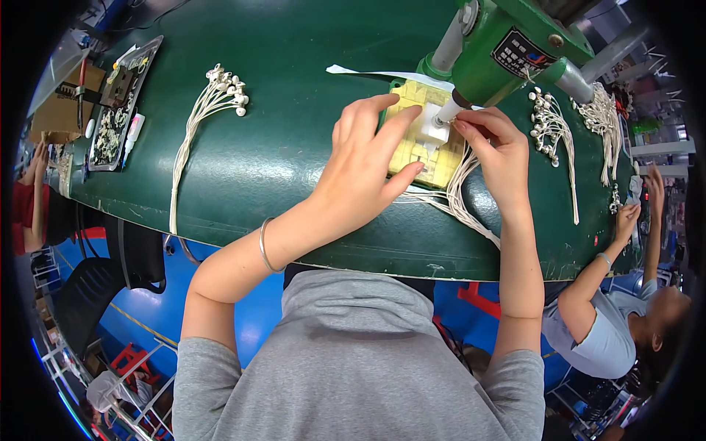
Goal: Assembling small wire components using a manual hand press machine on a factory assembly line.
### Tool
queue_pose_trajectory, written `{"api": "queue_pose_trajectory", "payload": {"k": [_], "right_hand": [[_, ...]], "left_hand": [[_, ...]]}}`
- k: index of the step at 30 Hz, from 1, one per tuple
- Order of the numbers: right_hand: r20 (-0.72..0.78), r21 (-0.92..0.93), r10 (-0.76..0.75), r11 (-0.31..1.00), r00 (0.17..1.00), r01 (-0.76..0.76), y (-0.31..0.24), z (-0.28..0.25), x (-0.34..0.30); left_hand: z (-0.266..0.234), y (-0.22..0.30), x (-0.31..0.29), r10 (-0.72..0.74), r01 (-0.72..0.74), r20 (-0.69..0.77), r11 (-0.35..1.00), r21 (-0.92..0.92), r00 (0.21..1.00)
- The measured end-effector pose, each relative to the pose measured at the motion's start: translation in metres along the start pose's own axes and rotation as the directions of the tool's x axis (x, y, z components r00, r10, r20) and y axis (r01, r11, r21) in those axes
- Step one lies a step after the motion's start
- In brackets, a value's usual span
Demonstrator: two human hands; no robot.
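Observation:
A green bench press (494, 55) stands over a base plate (443, 167) covered in yellow tape. A white block (434, 132) sits on that plate, right under the press's pale round tip (449, 110). My left hand (364, 151) lies with spread fingers over the plate's left side, its thumb at the front edge. On the other side, my right hand (498, 143) pinches thumb and forefinger together beside the tip. Whatever is between those fingers is too small to make out. A bundle of white cords (457, 198) runs off the plate's front, by my right wrist.
Left on the green table (272, 162) lies a cord bundle with round metallic ends (193, 140). Further left is a tray of small parts (121, 103). More cord bundles (555, 136) lie right of the press. A co-worker (614, 316) works at far right.

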State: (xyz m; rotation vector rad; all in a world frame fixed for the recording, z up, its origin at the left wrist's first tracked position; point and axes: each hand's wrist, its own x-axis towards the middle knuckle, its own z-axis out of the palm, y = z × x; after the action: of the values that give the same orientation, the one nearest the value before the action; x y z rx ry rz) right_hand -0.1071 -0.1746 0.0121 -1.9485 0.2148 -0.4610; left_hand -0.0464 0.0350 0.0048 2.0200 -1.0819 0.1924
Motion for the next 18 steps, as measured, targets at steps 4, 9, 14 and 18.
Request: {"api": "queue_pose_trajectory", "payload": {"k": [4, 9, 14, 18], "right_hand": [[0.017, -0.013, -0.011, 1.0, 1.0, 0.011, 0.002, -0.001, 0.001], [0.025, -0.067, -0.017, 0.998, 1.0, 0.018, -0.003, -0.001, -0.001], [0.022, -0.135, -0.043, 0.99, 0.999, 0.045, -0.007, 0.0, -0.006], [0.018, -0.141, -0.023, 0.99, 1.0, 0.025, -0.004, -0.001, -0.004]], "left_hand": [[0.01, -0.002, 0.006, 0.038, -0.038, 0.008, 0.999, 0.007, 0.999], [0.015, -0.005, 0.005, 0.091, -0.093, 0.017, 0.99, 0.104, 0.996], [0.016, -0.005, 0.007, 0.112, -0.119, 0.046, 0.967, 0.224, 0.993], [0.013, -0.006, 0.01, 0.124, -0.131, 0.051, 0.975, 0.177, 0.991]]}}
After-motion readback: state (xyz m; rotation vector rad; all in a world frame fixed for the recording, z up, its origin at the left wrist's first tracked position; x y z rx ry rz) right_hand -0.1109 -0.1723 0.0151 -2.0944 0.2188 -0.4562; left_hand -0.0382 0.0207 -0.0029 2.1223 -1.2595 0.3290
